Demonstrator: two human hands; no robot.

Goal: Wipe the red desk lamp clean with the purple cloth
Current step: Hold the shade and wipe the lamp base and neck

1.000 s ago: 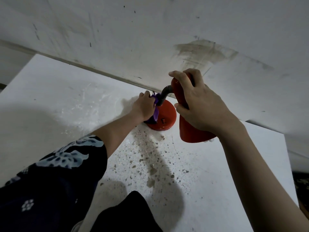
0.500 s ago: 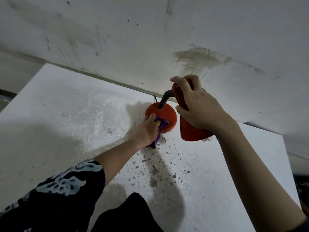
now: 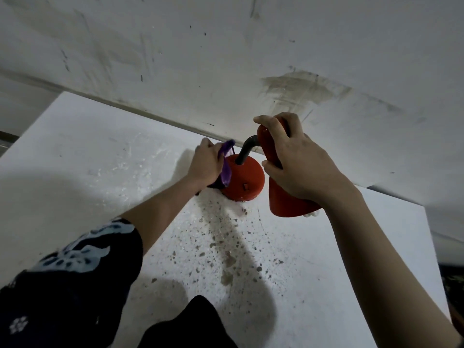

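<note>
Lamp (image 3: 244, 179) stands near the back edge of the table (image 3: 100, 159), close to the wall (image 3: 226, 59), with its round red base flat on the white top. On my feed the left hand (image 3: 206, 164) sits at the base's left side, fingers curled round the cloth (image 3: 226, 169). The cloth is bunched in that grip and pressed against the base's left edge, with a purple fold sticking up past the knuckles. The right hand (image 3: 301, 167) grips the lamp by its shade (image 3: 283, 199), fingers over the narrow top and thumb on the near side. The shade tilts down toward me, its wide mouth to the right of the base, and I cannot tell whether its rim touches the table. A bit of white bulb (image 3: 311, 214) shows inside that mouth. A dark bent neck (image 3: 247, 149) joins the base's middle to the shade's top. Brown specks (image 3: 226, 247) lie scattered on the table in front of the base. A dark patterned sleeve (image 3: 75, 272) covers the left upper arm, and a brownish smear (image 3: 301, 89) marks the wall above the right hand.
</note>
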